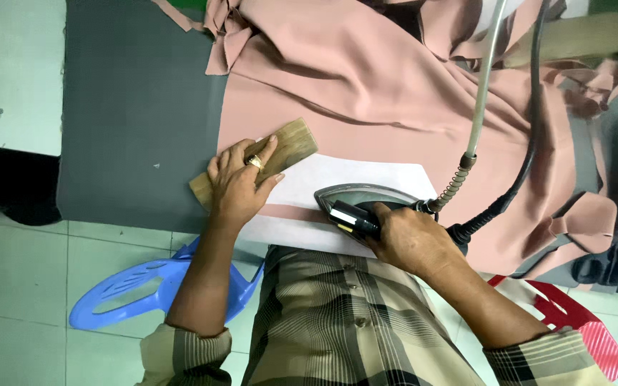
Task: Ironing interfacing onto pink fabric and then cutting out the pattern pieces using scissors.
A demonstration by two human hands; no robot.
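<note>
1. Closest in, the right hand was wrapped around the handle of a steam iron, fingers curled tight on it. The soleplate was laid flat on a white sheet over the pink fabric, near the front edge of the surface.
2. Just left of the iron, the left hand was laid on a wooden block, fingers spread loosely across the top and pressing it down, a ring visible on one finger. The block was set tilted, partly on the grey surface and partly on the white sheet.
3. To do this bit well, in my view, the block would best be kept just beside the iron's tip so the fold gets held flat, with the fingers kept off the hot plate.
4. A thin pink strip was seen running under the sheet's near edge between the two hands.
5. Farther back, the rest of the fabric was bunched in folds; that pile could probably drag on the piece being pressed.
6. The steam hose and black cord were hung over the right side, likely to snag.
7. Blue and red plastic stools were seen below, on the tiled floor.
</note>
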